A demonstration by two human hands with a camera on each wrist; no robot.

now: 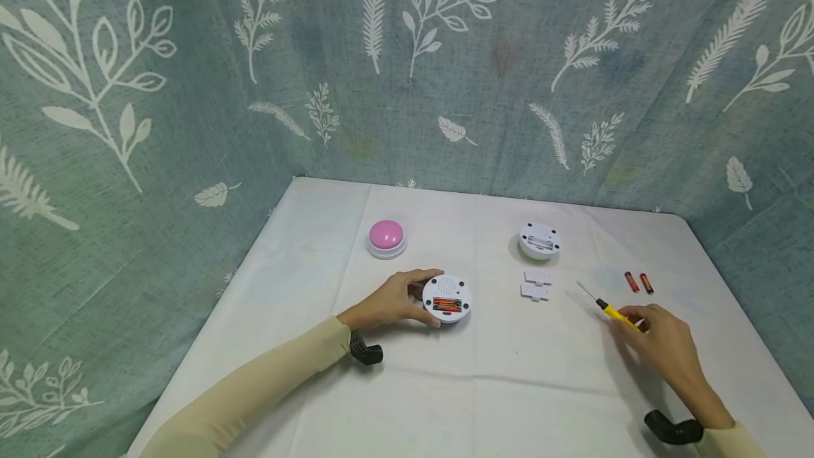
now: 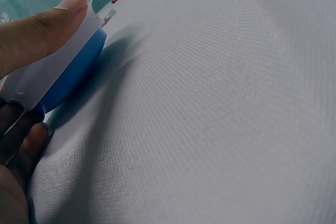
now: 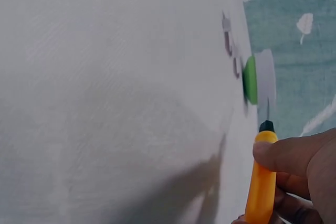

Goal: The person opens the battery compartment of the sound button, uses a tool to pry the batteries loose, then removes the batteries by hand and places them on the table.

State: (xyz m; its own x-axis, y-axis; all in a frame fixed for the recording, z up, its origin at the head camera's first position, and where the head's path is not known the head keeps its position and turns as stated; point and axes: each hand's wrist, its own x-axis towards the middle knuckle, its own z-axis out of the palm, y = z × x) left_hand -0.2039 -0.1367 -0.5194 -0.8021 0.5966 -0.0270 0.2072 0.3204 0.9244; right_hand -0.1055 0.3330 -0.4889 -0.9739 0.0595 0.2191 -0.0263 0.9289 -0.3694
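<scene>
My left hand (image 1: 402, 299) grips the side of a round white push-button light (image 1: 459, 287), turned upside down with its battery bay uppermost. Red-and-black batteries (image 1: 447, 304) lie in that bay. In the left wrist view, the thumb presses the white base and a blue dome (image 2: 79, 74) shows beneath it. My right hand (image 1: 664, 341) pinches a screwdriver (image 1: 613, 312) by its yellow handle, the thin shaft pointing up and left over the table. The right wrist view shows thumb and fingers around the handle (image 3: 261, 187).
Behind stands a pink-domed button (image 1: 386, 235), right side up. Another upturned one (image 1: 539, 241), green-domed in the right wrist view, has its bay uncovered. Two white battery covers (image 1: 535, 292) lie before it. Two loose batteries (image 1: 632, 282) lie right. Patterned cloth (image 1: 394, 126) hangs behind the white-covered table (image 1: 496, 387).
</scene>
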